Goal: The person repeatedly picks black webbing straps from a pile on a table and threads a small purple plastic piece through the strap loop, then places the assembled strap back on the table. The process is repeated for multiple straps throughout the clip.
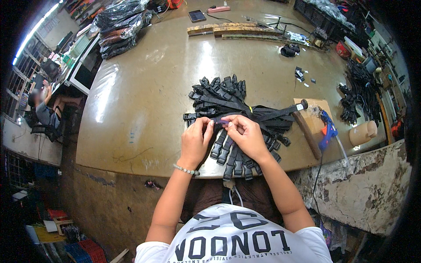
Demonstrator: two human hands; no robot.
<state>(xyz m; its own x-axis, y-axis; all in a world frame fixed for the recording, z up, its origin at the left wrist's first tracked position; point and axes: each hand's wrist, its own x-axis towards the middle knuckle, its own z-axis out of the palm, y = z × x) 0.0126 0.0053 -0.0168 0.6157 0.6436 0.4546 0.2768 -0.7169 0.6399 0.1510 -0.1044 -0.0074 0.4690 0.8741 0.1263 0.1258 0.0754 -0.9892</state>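
Observation:
A pile of black webbing straps with plastic side-release buckles (239, 103) lies fanned out at the table's front, a small yellow tie near its middle. Over its near side, my left hand (196, 139) and my right hand (244, 135) are close together, thumbs and forefingers pinched. Between them runs a short dark strap (218, 121) with a purplish tint, one end in each pinch. Its exact ends are hidden by my fingers. Several buckles (238, 166) hang toward the table's front edge below my right hand.
Right of the pile are a hammer (309, 136) on cardboard (325, 106), a blue glue gun (326, 133) with a cord and a tan cup (363, 133). Wooden bars (245, 30), a tablet (197, 16) and plastic-wrapped stacks (120, 33) lie farther back. Another person (44, 107) sits far left.

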